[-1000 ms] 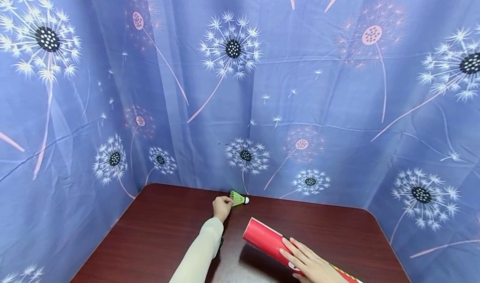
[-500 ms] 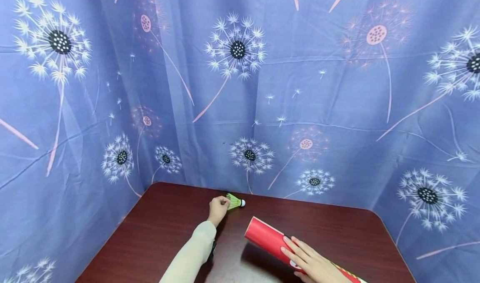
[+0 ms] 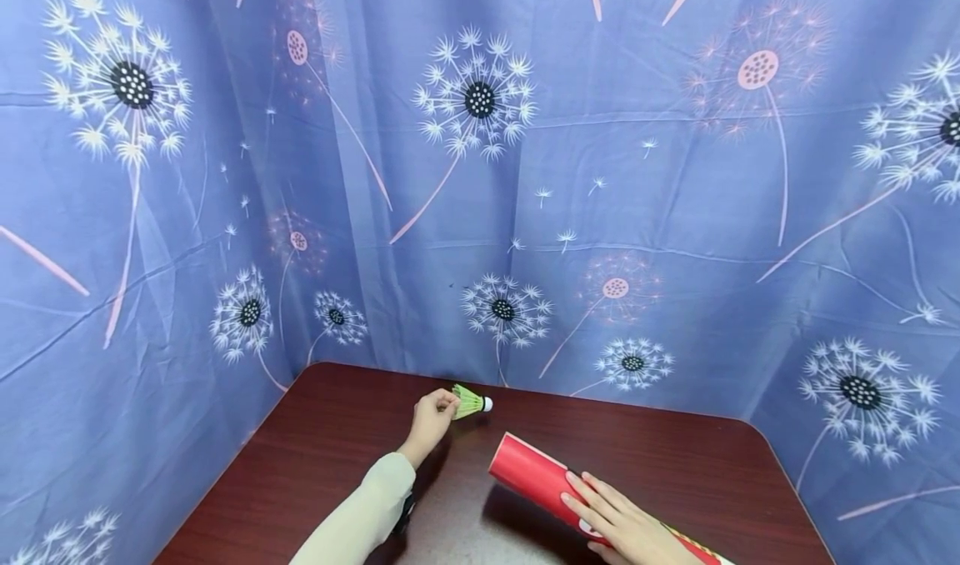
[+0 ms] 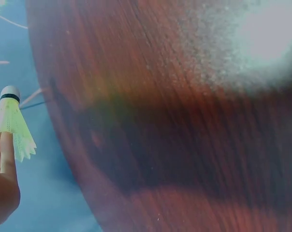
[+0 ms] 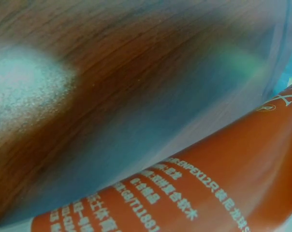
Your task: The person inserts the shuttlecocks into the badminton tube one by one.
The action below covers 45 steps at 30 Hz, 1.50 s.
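Observation:
At the far side of the table, in the head view, my left hand [image 3: 431,422] pinches a yellow-green shuttlecock [image 3: 470,402] by its skirt. Its white cork, banded in black, points right. The left wrist view shows the fingers [image 4: 7,152] on the skirt of the shuttlecock [image 4: 13,121]. My right hand [image 3: 626,519] holds a long red shuttlecock tube [image 3: 528,475], fingers laid over its top. The tube slants, its near end at lower right and its far end towards the table's middle, with a shadow beneath it. Printed white text covers the tube [image 5: 184,193] in the right wrist view.
The dark reddish-brown wooden table [image 3: 322,457] has rounded far corners and a bright light reflection. A blue curtain [image 3: 555,157] with dandelion prints hangs right behind its far edge and along both sides.
My left hand has drawn slightly left along the far edge with the shuttlecock, and its forearm has swung left. The right hand and tube stay nearly in place. The head view has shifted slightly.

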Available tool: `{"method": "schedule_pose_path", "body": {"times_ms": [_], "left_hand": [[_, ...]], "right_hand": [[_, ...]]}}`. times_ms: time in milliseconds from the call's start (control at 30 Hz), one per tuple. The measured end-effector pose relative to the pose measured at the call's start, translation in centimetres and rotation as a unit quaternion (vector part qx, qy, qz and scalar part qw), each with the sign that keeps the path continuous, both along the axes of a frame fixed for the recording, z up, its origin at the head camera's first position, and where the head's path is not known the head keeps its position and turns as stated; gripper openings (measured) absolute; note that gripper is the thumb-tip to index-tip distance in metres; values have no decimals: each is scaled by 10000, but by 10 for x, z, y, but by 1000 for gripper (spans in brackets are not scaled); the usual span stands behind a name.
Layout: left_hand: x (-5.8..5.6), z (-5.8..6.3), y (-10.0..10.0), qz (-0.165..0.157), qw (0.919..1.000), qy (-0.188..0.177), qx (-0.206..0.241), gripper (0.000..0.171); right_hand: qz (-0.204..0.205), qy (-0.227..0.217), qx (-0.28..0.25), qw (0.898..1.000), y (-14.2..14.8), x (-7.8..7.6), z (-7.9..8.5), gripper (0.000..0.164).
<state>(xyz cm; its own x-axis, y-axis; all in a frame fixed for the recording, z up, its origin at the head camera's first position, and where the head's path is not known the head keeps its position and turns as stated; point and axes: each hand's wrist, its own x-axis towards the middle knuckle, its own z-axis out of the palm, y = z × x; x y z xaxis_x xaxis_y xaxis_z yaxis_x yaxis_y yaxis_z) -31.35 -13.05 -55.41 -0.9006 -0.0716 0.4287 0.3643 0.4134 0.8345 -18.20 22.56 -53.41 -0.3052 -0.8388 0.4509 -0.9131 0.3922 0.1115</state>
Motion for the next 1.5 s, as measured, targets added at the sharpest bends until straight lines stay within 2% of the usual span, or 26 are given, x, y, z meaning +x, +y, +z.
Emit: {"method": "schedule_pose_path", "body": {"times_ms": [333, 533, 633, 800, 867, 933, 1067, 1200, 1500], "left_hand": [[24, 11, -14, -277, 9994, 135, 173, 6], [38, 19, -19, -555, 9963, 44, 648, 2], [46, 28, -22, -751, 9940, -88, 792, 5], [63, 49, -26, -1183, 9900, -167, 750, 10], [68, 52, -29, -1417, 9868, -157, 765, 10], [70, 50, -32, -1677, 9820, -169, 854, 10], [66, 36, -36, -2062, 9727, -271, 1035, 9], [63, 26, -35, -2363, 9662, -321, 976, 11], [65, 24, -26, -3008, 9506, -371, 676, 8]], "right_hand": [[-18, 2, -15, 10000, -1, 1, -1, 72], [4, -8, -52, 10000, -2, 0, 0, 70], [34, -7, -98, 9999, -3, -1, 1, 65], [93, 57, -148, 9998, -5, -4, 0, 60], [106, 70, -153, 9998, -5, -4, 0, 61], [110, 62, -153, 9998, -6, -5, -1, 62], [113, 94, -144, 9998, -7, -5, -1, 61], [112, 39, -143, 9998, -8, -4, -1, 61], [107, -74, -137, 9998, -12, -2, 2, 67]]}}
